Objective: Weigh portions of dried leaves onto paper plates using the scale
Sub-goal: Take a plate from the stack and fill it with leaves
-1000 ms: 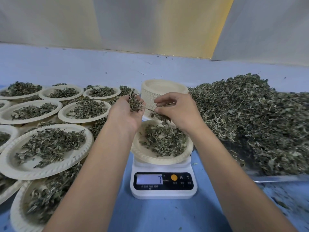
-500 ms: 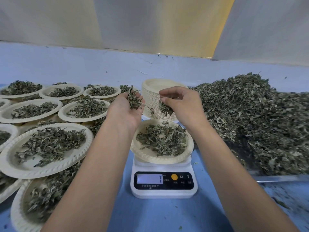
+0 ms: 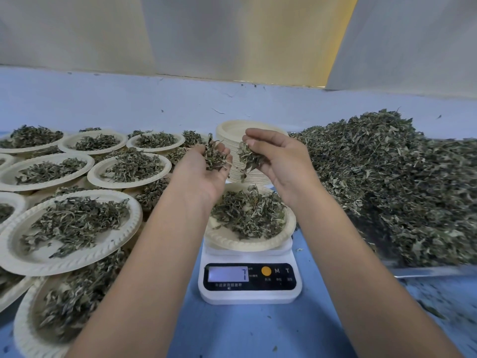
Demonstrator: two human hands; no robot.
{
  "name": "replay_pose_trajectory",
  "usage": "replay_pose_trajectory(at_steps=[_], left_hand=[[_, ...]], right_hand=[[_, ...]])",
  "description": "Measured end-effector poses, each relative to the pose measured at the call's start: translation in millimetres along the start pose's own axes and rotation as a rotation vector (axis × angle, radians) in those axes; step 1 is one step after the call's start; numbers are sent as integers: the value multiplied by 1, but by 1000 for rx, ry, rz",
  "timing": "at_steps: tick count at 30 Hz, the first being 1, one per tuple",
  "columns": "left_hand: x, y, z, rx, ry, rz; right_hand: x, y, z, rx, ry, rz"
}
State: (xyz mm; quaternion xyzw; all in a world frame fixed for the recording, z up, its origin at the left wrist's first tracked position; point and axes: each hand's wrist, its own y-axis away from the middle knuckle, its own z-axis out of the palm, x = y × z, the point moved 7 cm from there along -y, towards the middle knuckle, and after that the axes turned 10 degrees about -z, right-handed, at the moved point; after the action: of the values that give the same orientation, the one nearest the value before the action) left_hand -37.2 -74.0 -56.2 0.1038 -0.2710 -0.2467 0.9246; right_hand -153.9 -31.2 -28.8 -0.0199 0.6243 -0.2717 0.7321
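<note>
A white digital scale [image 3: 249, 282] stands on the blue table, its display lit. On it rests a cream paper plate [image 3: 233, 240] holding a mound of dried leaves [image 3: 249, 211]. My left hand [image 3: 206, 169] hovers palm-up above the plate's far left edge, cupping a clump of dried leaves. My right hand [image 3: 278, 161] is raised beside it, fingers pinched on a small tuft of leaves above the plate. A big heap of loose dried leaves [image 3: 395, 184] lies to the right.
A stack of unused paper plates [image 3: 233, 133] stands behind my hands. Several filled plates [image 3: 69, 228] overlap across the left side. A metal tray edge [image 3: 433, 271] shows under the heap. A pale wall runs along the back.
My right hand has lifted off the plate on the scale with a pinch of leaves and now sits level with my left hand. The left hand stayed almost still.
</note>
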Motion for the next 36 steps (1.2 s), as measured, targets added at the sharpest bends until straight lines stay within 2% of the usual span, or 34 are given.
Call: replay_pose_trajectory(at_steps=[2,8,14,17,20,23,27,30,36], left_hand=[[-3,0,0,1,2,-7],[-3,1,-3,16,-13,1],[7,1,-7,34,-15,41],[3,1,-5,28,-17,33],[-13,0,4,-7,-5,-16],[-35,-1,25,-29,29,-43],[-74,-8,59,-51,9,-85],[-114,-21,75,-13,-79,-109],[-184,-28,86,75,-288,-178]], right_hand=[[0,0,1,3,-44,12],[-8,-1,-1,-45,135,-91],[-8,-3,-5,-33,150,-88],[-4,-3,-8,2,45,-35],[2,-4,-11,53,-177,55],[5,-4,-27,172,-289,111],[3,1,-70,486,-311,114],[1,8,-100,639,-386,127],[6,21,-166,881,-362,143]])
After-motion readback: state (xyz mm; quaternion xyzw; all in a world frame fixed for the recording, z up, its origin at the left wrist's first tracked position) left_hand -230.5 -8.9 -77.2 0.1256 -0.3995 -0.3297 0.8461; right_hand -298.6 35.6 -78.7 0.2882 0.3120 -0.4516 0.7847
